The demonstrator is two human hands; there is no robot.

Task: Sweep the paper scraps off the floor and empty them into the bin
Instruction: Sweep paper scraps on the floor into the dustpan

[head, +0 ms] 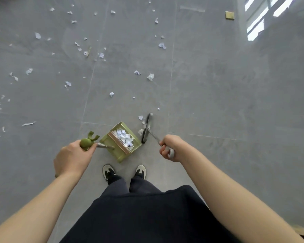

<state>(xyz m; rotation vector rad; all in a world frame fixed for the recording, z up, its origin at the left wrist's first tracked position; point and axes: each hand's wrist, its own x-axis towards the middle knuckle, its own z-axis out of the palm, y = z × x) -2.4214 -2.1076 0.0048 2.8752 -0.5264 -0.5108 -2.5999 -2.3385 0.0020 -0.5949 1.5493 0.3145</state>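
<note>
Green dustpan holding scraps, blurred broom head

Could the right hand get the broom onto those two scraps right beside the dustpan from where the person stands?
Probably yes. The right hand holds the broom, whose head already sits beside those scraps, with bare floor between them and the dustpan.

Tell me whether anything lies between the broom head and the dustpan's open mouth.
Nothing but paper. A few scraps lie on the bare floor between the broom head and the dustpan, whose mouth faces the broom. The bin is not in view.
</note>
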